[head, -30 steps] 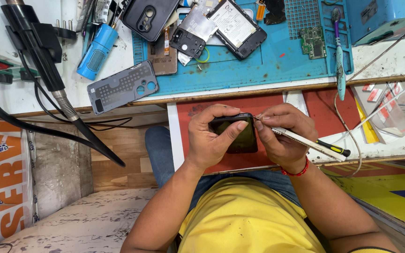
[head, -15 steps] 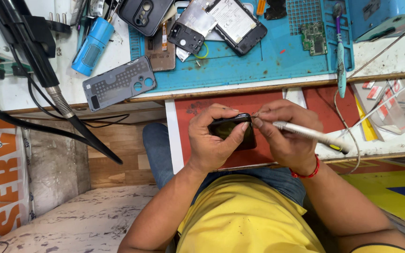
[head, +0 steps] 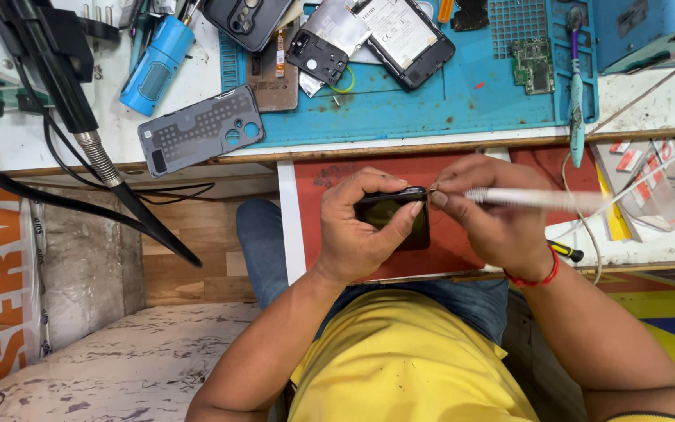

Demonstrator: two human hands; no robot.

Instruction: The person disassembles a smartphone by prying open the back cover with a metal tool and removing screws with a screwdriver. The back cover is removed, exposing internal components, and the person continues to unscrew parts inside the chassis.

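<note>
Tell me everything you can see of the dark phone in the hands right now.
The phone is a small dark slab with a glossy, reflective face and rounded corners. It is held over the lap, in front of a red board, below the bench edge. The left hand wraps it from the left, thumb on its face. The right hand pinches its upper right corner and holds a white pen-like tool there. Its far side is hidden.

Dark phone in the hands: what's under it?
Under the dark phone, held by the left hand, lies a red board. The right hand covers the board beside it; the phone hides what's directly beneath.
</note>
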